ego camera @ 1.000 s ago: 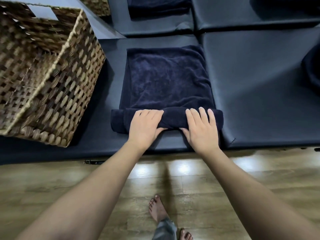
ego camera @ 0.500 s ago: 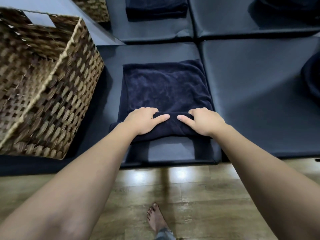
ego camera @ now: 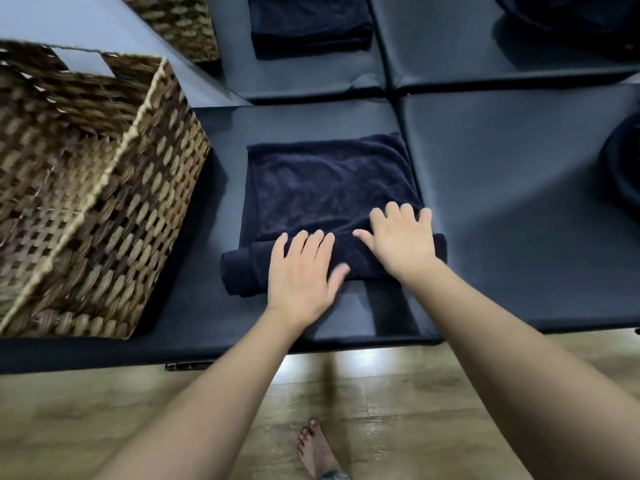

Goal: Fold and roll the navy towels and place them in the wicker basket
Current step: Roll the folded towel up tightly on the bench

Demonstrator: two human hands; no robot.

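A navy towel [ego camera: 329, 188] lies folded on a dark padded mat, with its near end rolled into a thick tube. My left hand [ego camera: 301, 271] rests flat on the left half of the roll, fingers straight. My right hand [ego camera: 401, 240] presses flat on the right half, fingers spread over the top of the roll. The wicker basket [ego camera: 114, 216] stands to the left of the towel on the same mat, tilted in view, with no towel visible inside it.
Another folded navy towel [ego camera: 311, 26] lies on the mat behind. A second wicker basket [ego camera: 180, 22] stands at the back left. Dark round shapes [ego camera: 623, 168] sit at the right edge. The mat's front edge [ego camera: 346, 341] meets a wooden floor where a bare foot [ego camera: 317, 448] stands.
The roll has grown and travelled away from me along the towel. Both hands went from curled over the roll to lying flat on top of it with fingers stretched.
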